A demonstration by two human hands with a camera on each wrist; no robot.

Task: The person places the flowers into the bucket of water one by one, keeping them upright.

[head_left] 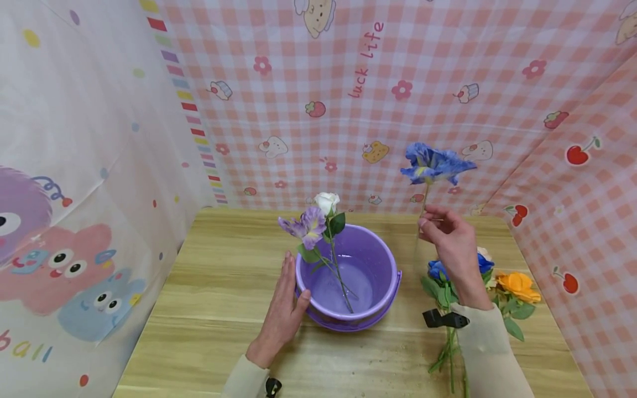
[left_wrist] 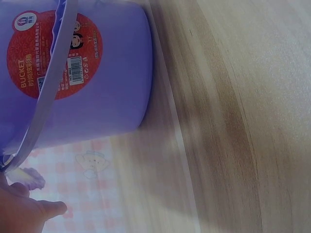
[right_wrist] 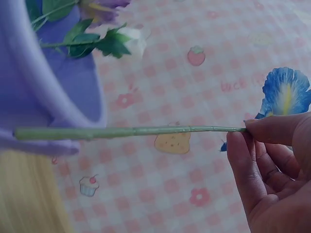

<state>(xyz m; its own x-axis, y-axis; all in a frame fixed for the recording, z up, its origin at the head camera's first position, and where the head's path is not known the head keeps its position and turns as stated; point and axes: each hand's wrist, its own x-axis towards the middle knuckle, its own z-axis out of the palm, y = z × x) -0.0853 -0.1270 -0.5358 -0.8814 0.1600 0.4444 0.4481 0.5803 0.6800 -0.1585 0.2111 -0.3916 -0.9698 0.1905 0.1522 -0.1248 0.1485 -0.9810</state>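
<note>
My right hand [head_left: 452, 243] pinches the stem [right_wrist: 131, 131] of a blue iris [head_left: 435, 164] between thumb and fingertips, just under the bloom. The iris is held upright to the right of a purple bucket [head_left: 393, 251], its stem hanging below the hand. Against the bucket's left side rests my left hand [head_left: 283, 312], fingers straight and thumb at the rim. Inside the bucket lean a purple iris [head_left: 309, 228] and a white rose [head_left: 327, 203], their stems crossing near the bottom. In the left wrist view, the bucket's side carries a red label [left_wrist: 53, 53].
Several flowers lie at the table's right under my right forearm, among them an orange flower [head_left: 519, 287] and a blue flower [head_left: 438, 270]. The bucket's handle [head_left: 398, 282] hangs down along its side. Behind the wooden table [head_left: 219, 276] hangs a pink checked cloth [head_left: 398, 116].
</note>
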